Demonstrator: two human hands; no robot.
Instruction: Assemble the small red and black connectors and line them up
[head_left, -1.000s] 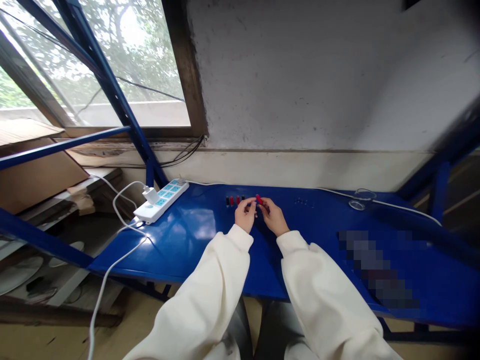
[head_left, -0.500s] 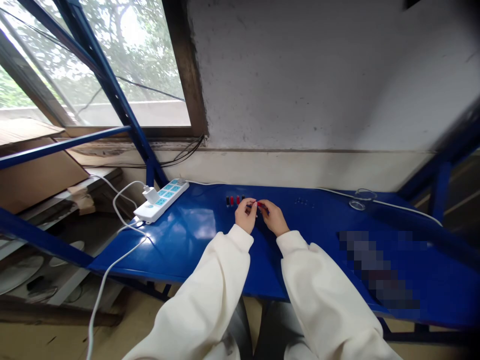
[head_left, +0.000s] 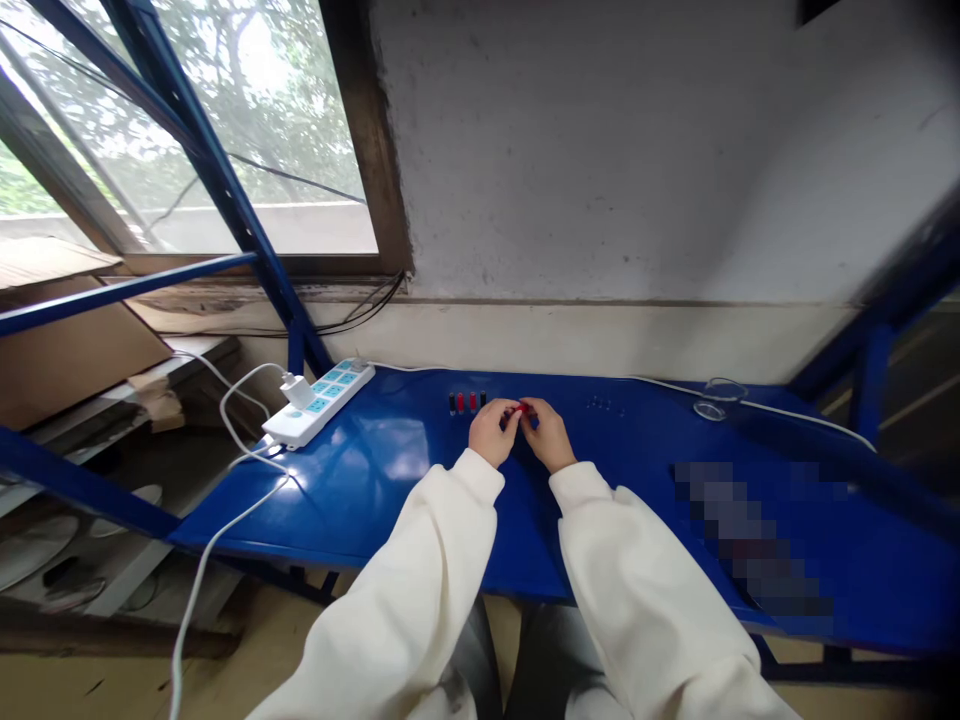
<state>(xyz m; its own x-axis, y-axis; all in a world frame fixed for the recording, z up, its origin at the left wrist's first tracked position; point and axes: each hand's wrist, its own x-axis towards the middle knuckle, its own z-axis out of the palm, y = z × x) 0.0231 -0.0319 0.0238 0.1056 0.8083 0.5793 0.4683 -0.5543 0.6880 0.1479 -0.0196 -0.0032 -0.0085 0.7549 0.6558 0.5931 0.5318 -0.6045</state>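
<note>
My left hand [head_left: 492, 432] and my right hand [head_left: 549, 438] meet above the middle of the blue table, fingertips pinched together. Between them shows a small red cylindrical piece [head_left: 521, 408], partly covered by the fingers; its exact kind is too small to tell. Just beyond my left hand, a short row stands on the table: a black piece [head_left: 452, 403] at the left, red pieces [head_left: 461, 402] in the middle and another black piece [head_left: 483, 398] at the right. To the right of my hands lie several tiny clear or metallic bits [head_left: 604, 405].
A white power strip [head_left: 319, 408] with a plug in it sits at the table's left, its cord hanging over the edge. A clear round container [head_left: 709, 409] is at the back right beside a white cable [head_left: 810, 418]. Blue frame posts [head_left: 296, 345] flank the blue table [head_left: 360, 520].
The view has shifted slightly. My fingertips have turned a little around the red piece, and more of it shows near the right fingers. The row on the table stays put.
</note>
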